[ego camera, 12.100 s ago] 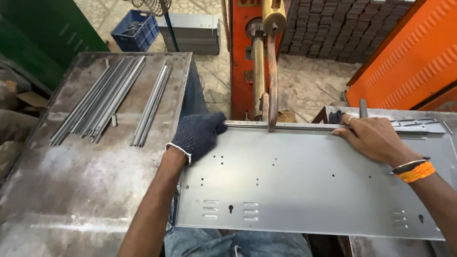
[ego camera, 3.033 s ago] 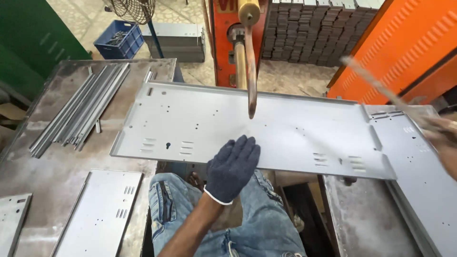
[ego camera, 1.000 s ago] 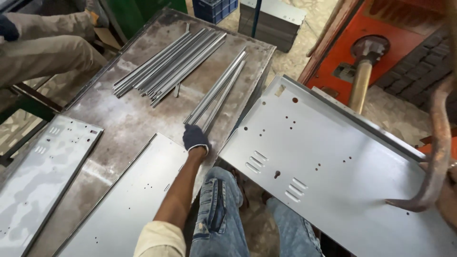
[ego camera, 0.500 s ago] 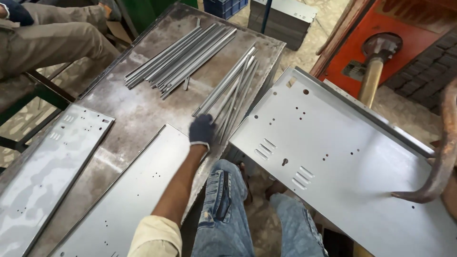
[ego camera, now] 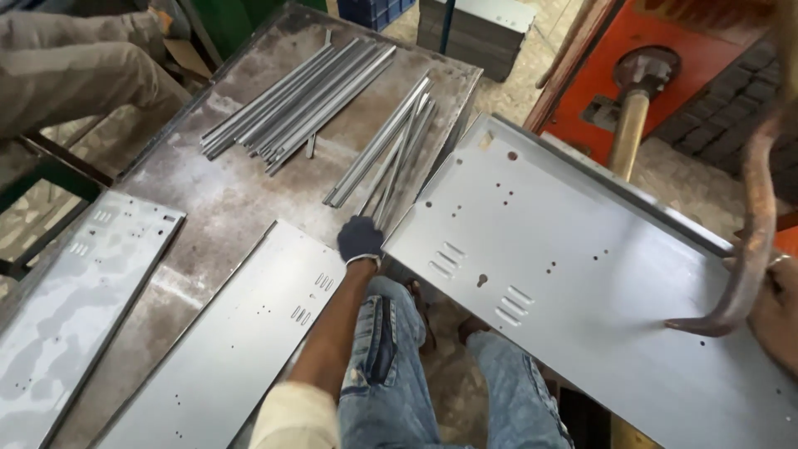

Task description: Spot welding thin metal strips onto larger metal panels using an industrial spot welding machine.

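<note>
Gloved left hand (ego camera: 360, 240) at counter (ego camera: 216, 199) near edge — fingers closed on metal strips (ego camera: 384, 158). Right hand (ego camera: 777, 303) bare, on large panel's (ego camera: 573, 274) right end — grip unclear.

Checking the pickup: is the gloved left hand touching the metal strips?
Touching. The head view shows the left hand resting on the near ends of the metal strips, no gap.

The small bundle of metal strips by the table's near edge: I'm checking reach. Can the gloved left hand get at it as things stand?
Probably yes. The left hand is already at the near ends of the small bundle of metal strips, with nothing lying between; the large perforated panel sits just beside it.
</note>
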